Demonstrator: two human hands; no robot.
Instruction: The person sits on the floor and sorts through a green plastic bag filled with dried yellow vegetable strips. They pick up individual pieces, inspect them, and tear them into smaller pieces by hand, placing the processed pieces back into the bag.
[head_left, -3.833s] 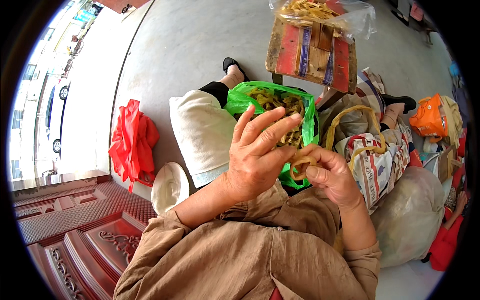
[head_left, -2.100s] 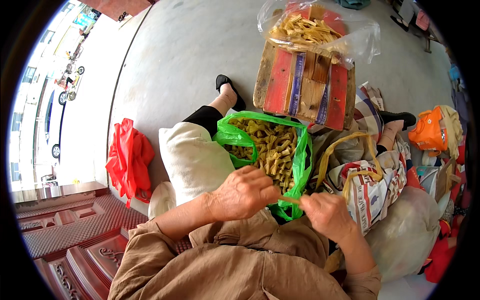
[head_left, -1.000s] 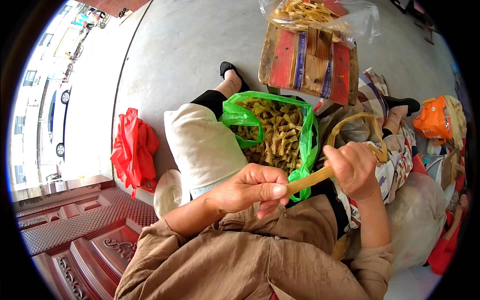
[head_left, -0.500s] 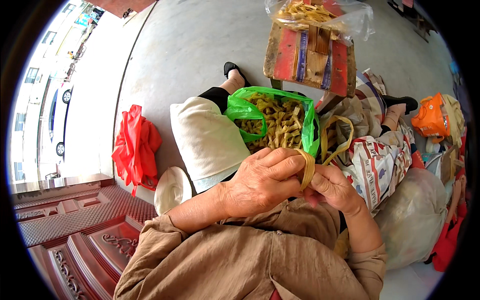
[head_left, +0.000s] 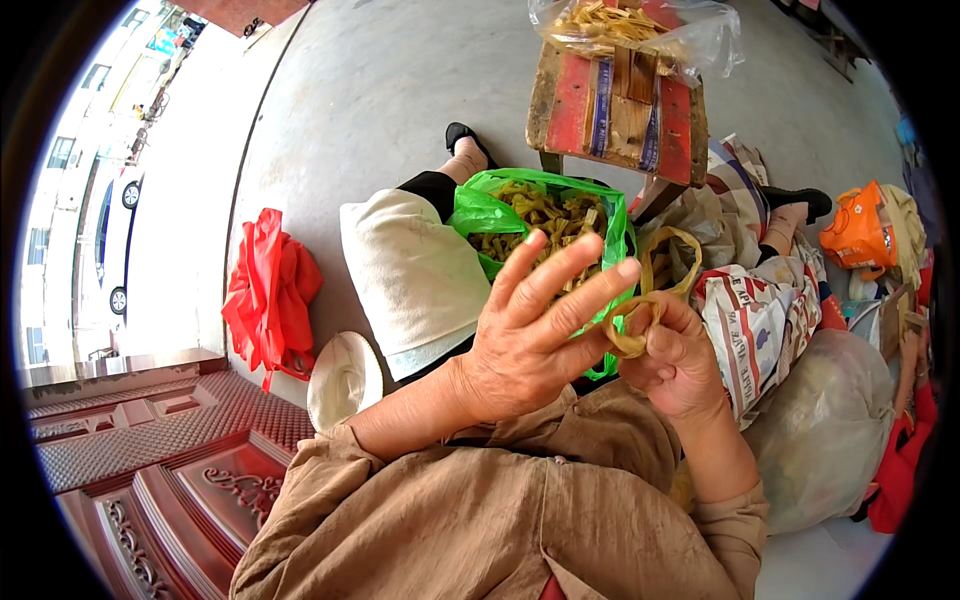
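Note:
My left hand (head_left: 535, 345) is raised with its fingers stretched and spread, its thumb side close to a loop of yellow-brown flat strip (head_left: 628, 345). My right hand (head_left: 682, 350) pinches that loop between thumb and fingers. From it a longer strip (head_left: 690, 240) curves up and back down beside the bag. Just beyond my hands a green plastic bag (head_left: 483, 205) stands open between my legs, full of short yellow-brown knotted pieces (head_left: 575, 215). My left hand partly covers the bag's near side.
A worn red wooden stool (head_left: 560, 110) stands ahead, carrying a clear bag of yellowish strips (head_left: 610, 28). To the left are a red bag (head_left: 270, 295) and a white hat-like item (head_left: 345, 380). At right lie a printed white bag (head_left: 745, 330), a large translucent sack (head_left: 825, 430) and an orange bag (head_left: 858, 232).
My left hand has opened and lifted its fingers off the strip, spreading them over the green bag. The loop, now wider and lower, stays in my right hand, whose fingers have curled upward.

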